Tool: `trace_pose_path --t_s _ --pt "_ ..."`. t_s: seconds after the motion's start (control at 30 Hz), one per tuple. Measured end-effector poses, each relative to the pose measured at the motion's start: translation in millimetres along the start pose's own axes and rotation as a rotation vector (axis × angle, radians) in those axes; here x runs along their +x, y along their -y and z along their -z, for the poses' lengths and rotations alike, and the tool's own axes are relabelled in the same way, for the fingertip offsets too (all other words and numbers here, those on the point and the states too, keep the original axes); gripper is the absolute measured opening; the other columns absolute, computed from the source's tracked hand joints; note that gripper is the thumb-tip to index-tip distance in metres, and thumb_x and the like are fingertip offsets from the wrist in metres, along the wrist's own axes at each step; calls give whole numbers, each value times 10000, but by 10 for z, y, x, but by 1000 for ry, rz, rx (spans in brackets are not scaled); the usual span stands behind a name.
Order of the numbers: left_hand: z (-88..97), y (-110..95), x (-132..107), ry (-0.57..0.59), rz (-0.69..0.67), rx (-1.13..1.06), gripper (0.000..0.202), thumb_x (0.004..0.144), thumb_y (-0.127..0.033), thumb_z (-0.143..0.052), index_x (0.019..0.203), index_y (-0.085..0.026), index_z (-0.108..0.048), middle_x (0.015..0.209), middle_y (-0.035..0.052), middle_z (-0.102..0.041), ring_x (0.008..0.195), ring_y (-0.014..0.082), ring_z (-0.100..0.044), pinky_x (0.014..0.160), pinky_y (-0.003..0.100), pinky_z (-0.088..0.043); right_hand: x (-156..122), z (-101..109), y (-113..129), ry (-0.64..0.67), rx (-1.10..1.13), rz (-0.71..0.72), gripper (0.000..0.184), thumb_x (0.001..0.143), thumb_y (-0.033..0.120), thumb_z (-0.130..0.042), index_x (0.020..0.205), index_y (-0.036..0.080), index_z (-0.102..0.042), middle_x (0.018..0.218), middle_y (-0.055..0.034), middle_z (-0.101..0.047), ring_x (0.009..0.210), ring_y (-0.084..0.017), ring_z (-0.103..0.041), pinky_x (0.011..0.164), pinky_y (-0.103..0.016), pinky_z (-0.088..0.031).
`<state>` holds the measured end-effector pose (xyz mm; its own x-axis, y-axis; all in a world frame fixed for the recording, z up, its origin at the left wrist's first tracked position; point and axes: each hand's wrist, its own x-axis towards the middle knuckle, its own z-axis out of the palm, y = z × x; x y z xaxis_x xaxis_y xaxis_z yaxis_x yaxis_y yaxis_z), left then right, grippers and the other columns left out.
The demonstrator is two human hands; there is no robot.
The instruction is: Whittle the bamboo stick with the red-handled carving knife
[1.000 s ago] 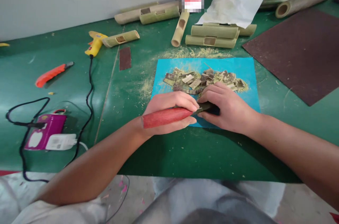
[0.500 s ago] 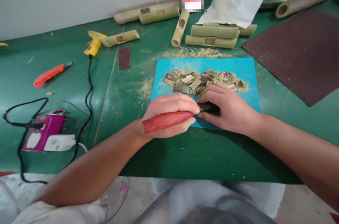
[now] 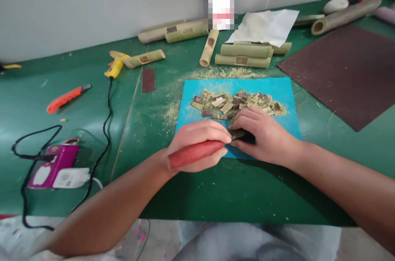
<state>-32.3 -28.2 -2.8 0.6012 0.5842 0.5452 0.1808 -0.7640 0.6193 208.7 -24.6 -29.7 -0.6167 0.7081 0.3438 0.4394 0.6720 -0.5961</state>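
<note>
My left hand is closed around a tool with a red wooden handle; its working end is hidden at the fingertips, so its kind does not show. Close against it, my right hand has its fingers bent over a small dark green piece, possibly bamboo, mostly covered by the fingers. Both hands rest low over a blue sheet. Just beyond the fingers lies a heap of bamboo chips and shavings.
Cut bamboo tubes and a white paper lie at the back. On the left are a yellow glue gun, an orange utility knife and a purple box with a black cord. A brown sheet covers the right side.
The whole view has shifted, so the table's contents appear lower. Both hands keep the same grip and place on the blue sheet.
</note>
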Motion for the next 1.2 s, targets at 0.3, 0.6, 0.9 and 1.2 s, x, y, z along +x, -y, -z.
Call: trace_pose_path --t_s 0.3,0.6,0.9,1.2 --pt "4 22 -18 8 1 -46 212 869 -196 -815 1063 -160 -737 987 97 -817 929 153 -801 894 249 -672 -4 -12 -6 23 9 -21 75 937 250 -678 961 198 -630 978 -104 -711 912 -258 -592 820 -419 -481" --pt "11 17 -48 10 53 -50 196 890 -209 -799 1073 -175 -736 998 81 -816 932 147 -789 901 260 -667 -7 -18 5 13 -4 -16 74 951 252 -664 960 181 -648 970 -109 -709 905 -258 -585 813 -408 -478" --pt "27 23 -23 36 44 -103 220 925 -292 -775 1108 -178 -735 1022 105 -818 961 177 -792 899 296 -670 -10 0 -13 16 -6 -10 76 943 251 -685 982 195 -650 983 -103 -716 910 -261 -600 821 -410 -486" --pt "30 85 -21 -53 156 -168 166 967 -318 -694 967 -162 -750 930 109 -823 862 174 -798 800 272 -648 0 13 -6 -18 -63 9 88 925 223 -711 973 202 -641 916 -68 -700 865 -240 -593 780 -377 -490"
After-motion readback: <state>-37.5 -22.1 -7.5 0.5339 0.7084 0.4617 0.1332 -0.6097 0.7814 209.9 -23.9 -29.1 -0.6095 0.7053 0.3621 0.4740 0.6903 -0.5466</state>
